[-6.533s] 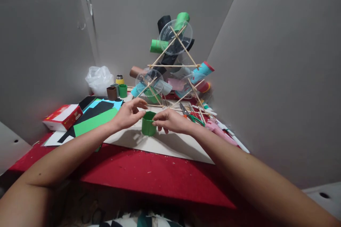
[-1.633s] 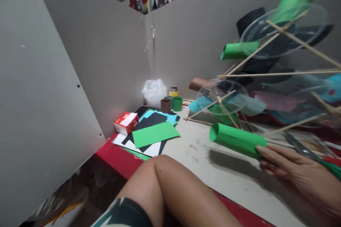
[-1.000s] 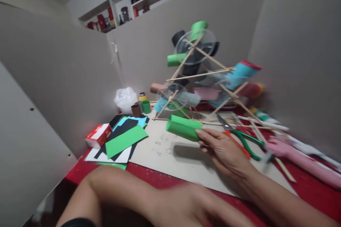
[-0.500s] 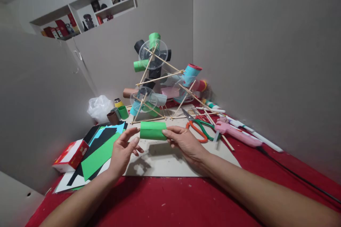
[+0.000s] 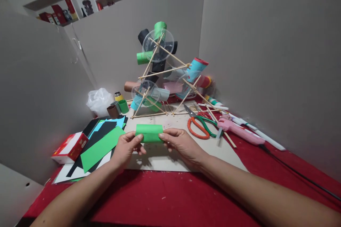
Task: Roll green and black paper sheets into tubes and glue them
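Note:
A green paper tube (image 5: 149,133) lies sideways in the air just above a pale board (image 5: 170,156) on the red table. My left hand (image 5: 127,148) pinches its left end and my right hand (image 5: 180,143) pinches its right end. Behind the tube stands a frame of wooden sticks (image 5: 165,74) hung with paper tubes and clear plastic lids. Orange-and-green scissors (image 5: 198,126) lie to the right of my right hand, with a pink glue gun (image 5: 238,130) beyond them.
A stack of black, blue and green paper sheets (image 5: 98,145) lies at the left, with a red-and-white box (image 5: 69,147) beside it. Small cups (image 5: 117,108) and a white plastic bag (image 5: 99,101) sit at the back left. Grey walls close in on three sides.
My left hand came back into view and took the tube's left end. The tube, held only by my right hand before, now sits level between both hands.

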A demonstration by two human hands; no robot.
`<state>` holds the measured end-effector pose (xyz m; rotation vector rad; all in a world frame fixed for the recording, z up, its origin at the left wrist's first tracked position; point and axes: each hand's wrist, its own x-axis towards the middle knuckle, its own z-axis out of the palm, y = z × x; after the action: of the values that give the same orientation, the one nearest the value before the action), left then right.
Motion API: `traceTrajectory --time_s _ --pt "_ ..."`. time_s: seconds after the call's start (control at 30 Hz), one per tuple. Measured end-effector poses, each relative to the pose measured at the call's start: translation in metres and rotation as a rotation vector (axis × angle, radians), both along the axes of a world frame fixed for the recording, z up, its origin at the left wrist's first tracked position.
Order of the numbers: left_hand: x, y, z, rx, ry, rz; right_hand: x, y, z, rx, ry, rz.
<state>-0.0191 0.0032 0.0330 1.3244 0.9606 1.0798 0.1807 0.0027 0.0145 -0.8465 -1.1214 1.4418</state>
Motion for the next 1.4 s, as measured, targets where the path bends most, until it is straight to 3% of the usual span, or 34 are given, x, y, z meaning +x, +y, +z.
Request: traceTrajectory --time_s 0.17,0.37,1.1,1.4 --pt "0.003 0.001 0.0 -0.106 -0.044 0.009 0.0 -0.002 0.002 0.011 -0.023 -0.012" --pt "0.002 -0.002 -0.003 -0.205 -0.043 -0.124 -0.002 -0.006 0.003 0.038 -0.053 -0.004" --pt "-0.001 -0.004 -0.015 -0.136 -0.106 -0.127 -0.004 -0.007 -0.001 0.049 -0.127 0.046" --pt "0.0 -0.004 -0.012 -0.184 -0.13 -0.104 -0.007 -0.004 -0.001 0.08 -0.184 0.047"
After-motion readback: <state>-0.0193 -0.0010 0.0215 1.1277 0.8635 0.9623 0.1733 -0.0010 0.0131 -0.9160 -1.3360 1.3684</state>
